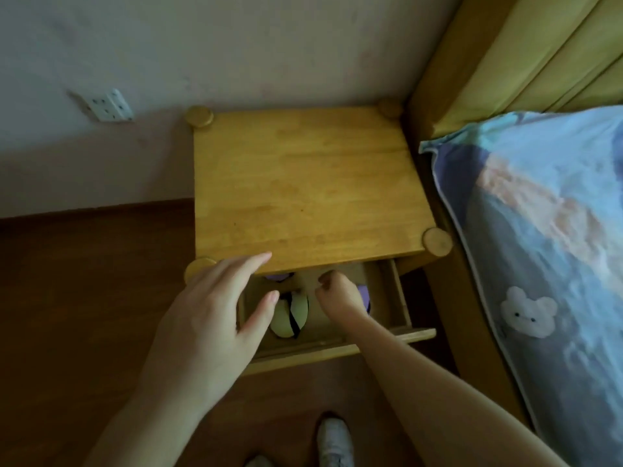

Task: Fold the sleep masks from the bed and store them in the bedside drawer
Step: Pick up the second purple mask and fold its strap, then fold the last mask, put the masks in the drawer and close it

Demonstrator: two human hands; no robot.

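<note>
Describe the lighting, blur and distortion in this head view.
Head view: dim, flat light with a bluish cast; no glare. The open drawer is in shadow, so the masks inside are murky. The whole frame is soft, with the left hand and right hand slightly blurred. Wide-angle bending curves the nightstand and bed edge.

1. White wall socket (109, 106), upper left, on pale wall (236, 45).
2. Dark brown wood floor (84, 298), lower left.
3. Yellow-green headboard (526, 52), upper right.
4. White shoe (335, 441), bottom centre.
5. White bear patch (527, 315) on blue pillow (539, 203), right.
</note>
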